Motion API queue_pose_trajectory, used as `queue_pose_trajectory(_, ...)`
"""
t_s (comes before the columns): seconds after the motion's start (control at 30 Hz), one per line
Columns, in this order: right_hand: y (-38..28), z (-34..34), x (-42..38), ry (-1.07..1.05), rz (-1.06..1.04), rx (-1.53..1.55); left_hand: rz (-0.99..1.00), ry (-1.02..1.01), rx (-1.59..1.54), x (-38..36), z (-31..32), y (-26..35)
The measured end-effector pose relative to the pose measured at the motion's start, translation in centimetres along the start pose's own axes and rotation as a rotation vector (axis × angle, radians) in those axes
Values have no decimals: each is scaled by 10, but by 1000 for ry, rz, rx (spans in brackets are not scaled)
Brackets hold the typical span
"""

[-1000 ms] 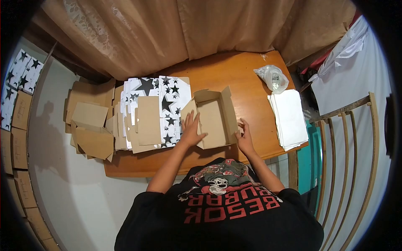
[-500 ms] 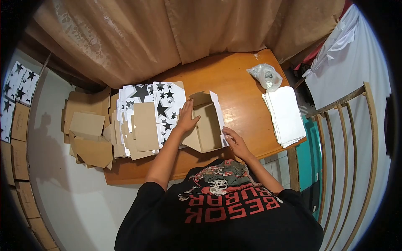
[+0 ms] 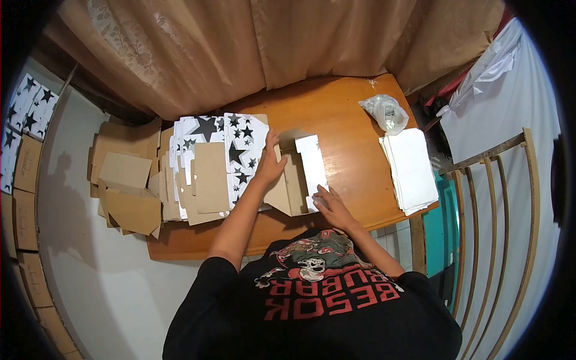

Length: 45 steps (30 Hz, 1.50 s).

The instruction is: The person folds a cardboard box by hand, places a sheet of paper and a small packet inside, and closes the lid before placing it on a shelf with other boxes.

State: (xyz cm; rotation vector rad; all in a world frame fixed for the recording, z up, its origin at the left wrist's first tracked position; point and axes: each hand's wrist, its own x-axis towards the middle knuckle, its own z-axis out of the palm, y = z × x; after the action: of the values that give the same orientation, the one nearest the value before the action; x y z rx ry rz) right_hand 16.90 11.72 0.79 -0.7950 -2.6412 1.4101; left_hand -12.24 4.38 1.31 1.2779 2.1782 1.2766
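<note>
A partly folded cardboard box (image 3: pixel 295 180) stands on the table before me, brown inside, with a white panel (image 3: pixel 313 165) tilted inward along its right side. My left hand (image 3: pixel 270 167) lies against the left side of the box, its fingers stretched out and thumb apart. At the near right corner, my right hand (image 3: pixel 334 209) touches the lower end of the white panel with extended fingers. Just left of my left hand lie flat box sheets (image 3: pixel 239 144), white with black stars, and a brown sheet (image 3: pixel 211 180) overlaps them.
Unfolded brown cardboard (image 3: pixel 129 207) is heaped at the table's left end. A stack of white sheets (image 3: pixel 411 171) and a clear plastic bag (image 3: pixel 385 114) lie on the right. A wooden rack (image 3: pixel 498 156) stands right of the table; stacked boxes (image 3: pixel 25 219) line the far left.
The white panel has tipped inward over the box, showing more of its white face. My right hand has followed it slightly left and down. The left hand stays at the left side.
</note>
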Motion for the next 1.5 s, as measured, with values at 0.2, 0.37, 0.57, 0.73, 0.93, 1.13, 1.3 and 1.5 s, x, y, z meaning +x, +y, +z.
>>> queue_pose_trajectory(0.2, -4, -12, 12, 91, -34, 81, 4, -128, 22, -3, 6, -15)
queue_pose_trajectory(0.37, -11, -20, 17, 112, 34, 151, 149, -61, 154, -16, 16, -30)
queue_pose_trajectory(0.57, 3, -21, 47, 199, -84, 6, 97, -67, 186, -9, 13, -14)
queue_pose_trajectory(0.73, 3, -19, 83, 211, -22, -100, 149, -84, 253, 2, 19, -14)
queue_pose_trajectory(0.93, -14, -10, 108, 293, 65, -242, 250, -141, 274, 8, 22, -10)
queue_pose_trajectory(1.13, -22, -8, 113, 292, 78, -265, 298, -123, 224, 6, 24, -16)
queue_pose_trajectory(1.3, -22, -11, 116, 268, 108, -232, 285, -171, 247, 8, 23, -25)
queue_pose_trajectory(1.5, -18, -11, 114, 304, 73, -232, 284, -185, 236, 14, 23, -31)
